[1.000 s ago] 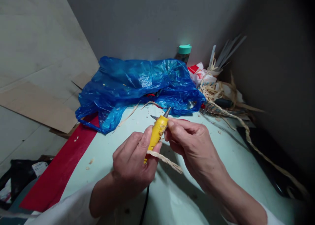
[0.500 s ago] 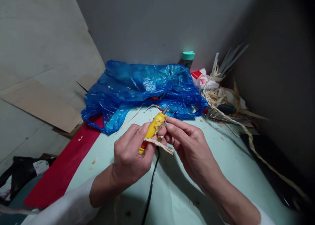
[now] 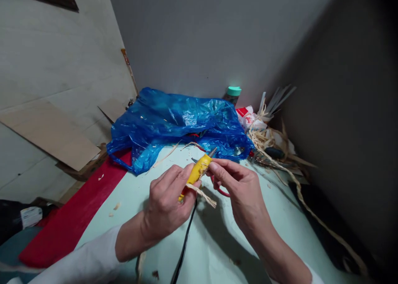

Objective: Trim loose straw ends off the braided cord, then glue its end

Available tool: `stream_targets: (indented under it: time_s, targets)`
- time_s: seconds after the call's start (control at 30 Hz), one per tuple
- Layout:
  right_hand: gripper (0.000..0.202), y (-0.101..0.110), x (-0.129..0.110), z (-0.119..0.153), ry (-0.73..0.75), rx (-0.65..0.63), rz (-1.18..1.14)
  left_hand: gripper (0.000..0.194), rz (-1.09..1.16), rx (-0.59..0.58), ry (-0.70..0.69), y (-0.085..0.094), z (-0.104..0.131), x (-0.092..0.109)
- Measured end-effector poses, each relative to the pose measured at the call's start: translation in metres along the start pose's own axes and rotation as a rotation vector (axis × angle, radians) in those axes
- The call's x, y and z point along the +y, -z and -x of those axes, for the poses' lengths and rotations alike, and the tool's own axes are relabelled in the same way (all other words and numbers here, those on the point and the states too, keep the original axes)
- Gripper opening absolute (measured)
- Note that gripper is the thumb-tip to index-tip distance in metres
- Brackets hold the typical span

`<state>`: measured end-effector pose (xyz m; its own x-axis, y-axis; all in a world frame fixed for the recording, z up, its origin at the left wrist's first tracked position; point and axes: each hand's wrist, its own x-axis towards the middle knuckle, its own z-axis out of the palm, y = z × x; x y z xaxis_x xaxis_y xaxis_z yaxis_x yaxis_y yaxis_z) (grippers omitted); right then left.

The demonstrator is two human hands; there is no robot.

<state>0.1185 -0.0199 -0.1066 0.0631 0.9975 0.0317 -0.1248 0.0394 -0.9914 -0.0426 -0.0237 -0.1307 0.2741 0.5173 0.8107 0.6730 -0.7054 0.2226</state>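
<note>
My left hand (image 3: 169, 197) is closed around a yellow glue gun (image 3: 199, 171), its metal nozzle pointing up and away. Bits of fibre and residue cling to the gun's side. A short strip of straw-coloured fibre (image 3: 203, 195) sticks out from under my left thumb. With thumb and forefinger pinched, my right hand (image 3: 231, 180) touches the gun just behind the nozzle; what is between those fingertips is hidden. A red-handled tool, probably scissors (image 3: 223, 192), shows partly behind my right fingers; whether it is held or lies on the table I cannot tell.
A black cord (image 3: 185, 242) runs down the pale green tabletop (image 3: 214, 255). Behind lies a crumpled blue plastic bag (image 3: 174, 114). At the right are a fibre bundle (image 3: 261, 139), a long braid (image 3: 311, 207) and a green-lidded jar (image 3: 234, 91). Cardboard (image 3: 59, 134) leans at the left.
My view has tilted up a little. The red handle and a dark pointed tip now show beside the glue gun. Both hands stay at the gun, the right fingertips slightly shifted along it.
</note>
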Motion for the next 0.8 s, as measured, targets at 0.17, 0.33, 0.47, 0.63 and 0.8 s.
stream_targets:
  time_s: [0.17, 0.33, 0.47, 0.63, 0.8]
  targets:
    - [0.022, 0.002, 0.002, -0.002, 0.037, -0.018, 0.028, 0.029, -0.086, 0.013, -0.056, 0.000, 0.001, 0.000]
    - [0.023, 0.001, -0.001, -0.005, 0.064, -0.031, 0.067, 0.034, -0.193, 0.045, -0.153, 0.001, 0.001, -0.001]
    - [0.025, 0.002, -0.004, -0.006, 0.078, -0.036, 0.129, 0.033, -0.221, 0.047, -0.208, 0.000, 0.002, 0.000]
    - [0.027, 0.002, -0.002, -0.005, 0.122, 0.008, 0.217, 0.039, -0.205, 0.056, -0.231, -0.004, 0.005, 0.002]
    - [0.024, -0.006, 0.005, -0.004, 0.192, 0.122, 0.304, 0.038, -0.214, 0.066, -0.219, -0.010, 0.010, 0.004]
